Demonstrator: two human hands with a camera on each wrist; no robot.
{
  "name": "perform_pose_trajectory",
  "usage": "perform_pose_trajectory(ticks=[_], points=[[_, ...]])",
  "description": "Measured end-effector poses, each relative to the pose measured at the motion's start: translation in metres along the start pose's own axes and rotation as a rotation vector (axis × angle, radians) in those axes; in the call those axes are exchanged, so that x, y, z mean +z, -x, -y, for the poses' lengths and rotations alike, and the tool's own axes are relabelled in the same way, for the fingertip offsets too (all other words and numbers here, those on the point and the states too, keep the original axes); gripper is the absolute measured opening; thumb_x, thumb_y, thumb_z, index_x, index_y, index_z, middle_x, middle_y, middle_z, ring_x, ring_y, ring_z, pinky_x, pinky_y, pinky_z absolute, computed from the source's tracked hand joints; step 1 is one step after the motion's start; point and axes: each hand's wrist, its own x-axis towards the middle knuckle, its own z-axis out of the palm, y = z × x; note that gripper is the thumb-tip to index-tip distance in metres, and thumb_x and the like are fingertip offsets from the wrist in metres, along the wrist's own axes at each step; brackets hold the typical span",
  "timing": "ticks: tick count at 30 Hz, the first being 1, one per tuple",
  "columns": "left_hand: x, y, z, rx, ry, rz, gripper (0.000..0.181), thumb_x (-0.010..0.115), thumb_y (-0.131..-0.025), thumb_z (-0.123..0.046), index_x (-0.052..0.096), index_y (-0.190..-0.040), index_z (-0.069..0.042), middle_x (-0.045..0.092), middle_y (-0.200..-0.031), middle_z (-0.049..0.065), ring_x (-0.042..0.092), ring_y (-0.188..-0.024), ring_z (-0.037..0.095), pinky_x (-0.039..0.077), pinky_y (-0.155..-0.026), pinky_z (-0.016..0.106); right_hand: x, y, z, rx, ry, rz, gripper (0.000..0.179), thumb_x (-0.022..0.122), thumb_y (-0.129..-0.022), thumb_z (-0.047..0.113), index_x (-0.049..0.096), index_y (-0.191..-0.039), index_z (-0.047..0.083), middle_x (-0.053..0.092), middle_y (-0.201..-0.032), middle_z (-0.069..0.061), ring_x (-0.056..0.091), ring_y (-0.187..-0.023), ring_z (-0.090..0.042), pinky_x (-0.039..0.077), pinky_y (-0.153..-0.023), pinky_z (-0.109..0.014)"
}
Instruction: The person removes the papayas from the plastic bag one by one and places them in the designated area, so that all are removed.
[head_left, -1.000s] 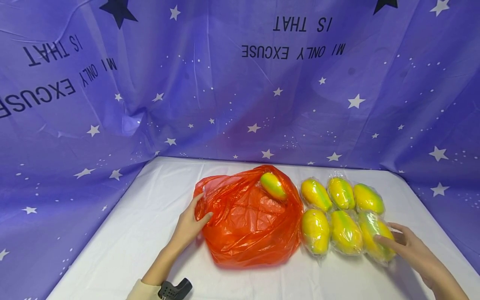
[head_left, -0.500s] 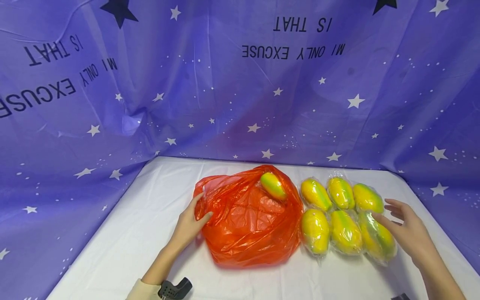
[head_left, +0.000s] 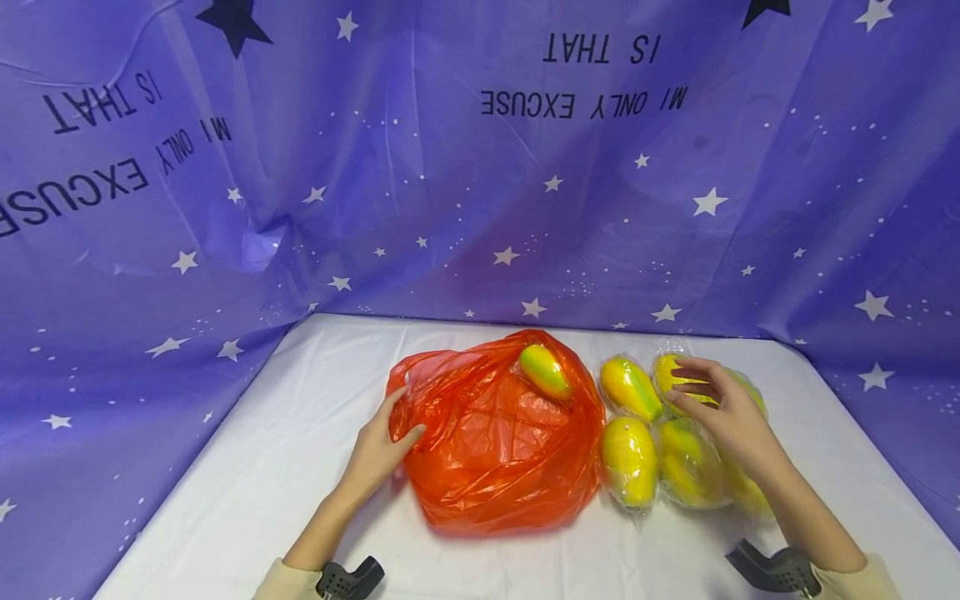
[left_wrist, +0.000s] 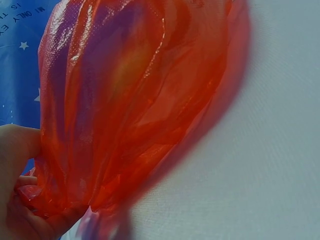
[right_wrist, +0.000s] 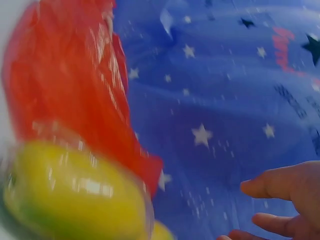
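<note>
A red plastic bag lies on the white table, its mouth spread toward the far side. One yellow-green mango is at that mouth. My left hand holds the bag's left edge; in the left wrist view, fingers curl round the gathered plastic. Several mangoes in clear wrap stand in two rows right of the bag, among them a near-left mango and a far-left mango. Over the right part of these rows hovers my right hand, fingers spread and holding nothing. It partly hides the mangoes beneath.
White cloth covers the table. A purple star-printed curtain hangs behind and at both sides. Black wrist mounts show at the near edge. The bag nearly touches the closest mangoes.
My right hand has lifted off the near-right wrapped mango and moved up and left over the rows. The left hand and the bag have stayed in place.
</note>
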Motion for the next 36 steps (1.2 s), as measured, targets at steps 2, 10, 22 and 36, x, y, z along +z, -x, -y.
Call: perform_pose_trajectory(ticks=[2, 10, 22, 36], points=[[0.000, 0.000, 0.000, -0.007, 0.005, 0.004, 0.069, 0.072, -0.087, -0.020, 0.038, -0.147, -0.010, 0.051, -0.135, 0.025, 0.061, -0.098, 0.042, 0.035, -0.102, 0.057, 0.009, -0.007, 0.009, -0.040, -0.045, 0.045, 0.054, 0.063, -0.095, 0.019, 0.041, -0.138, -0.003, 0.051, -0.130, -0.026, 0.053, -0.113, -0.040, 0.046, -0.079, -0.011], [-0.001, 0.001, 0.002, -0.002, 0.005, 0.009, 0.068, 0.071, -0.088, -0.020, 0.038, -0.147, -0.008, 0.048, -0.138, 0.025, 0.054, -0.115, 0.044, 0.033, -0.104, 0.058, 0.046, -0.038, 0.034, -0.159, -0.063, 0.177, 0.046, 0.067, -0.091, 0.011, 0.049, -0.133, 0.000, 0.057, -0.125, -0.020, 0.059, -0.109, -0.035, 0.052, -0.087, -0.031], [0.000, 0.000, 0.001, 0.000, 0.009, 0.008, 0.068, 0.072, -0.088, -0.021, 0.038, -0.146, -0.008, 0.047, -0.139, 0.024, 0.045, -0.126, 0.042, 0.032, -0.105, 0.057, 0.079, -0.073, 0.041, -0.207, 0.043, 0.336, 0.047, 0.069, -0.089, 0.013, 0.055, -0.131, -0.002, 0.060, -0.122, -0.021, 0.059, -0.110, -0.036, 0.052, -0.086, -0.044], [0.000, 0.000, 0.000, -0.007, 0.024, 0.003, 0.069, 0.072, -0.087, -0.018, 0.039, -0.146, -0.011, 0.054, -0.130, 0.025, 0.063, -0.058, 0.030, 0.039, -0.099, 0.051, 0.093, -0.103, 0.022, -0.201, 0.183, 0.367, 0.048, 0.069, -0.088, 0.013, 0.053, -0.127, -0.011, 0.059, -0.122, -0.026, 0.054, -0.114, -0.040, 0.041, -0.098, -0.052]])
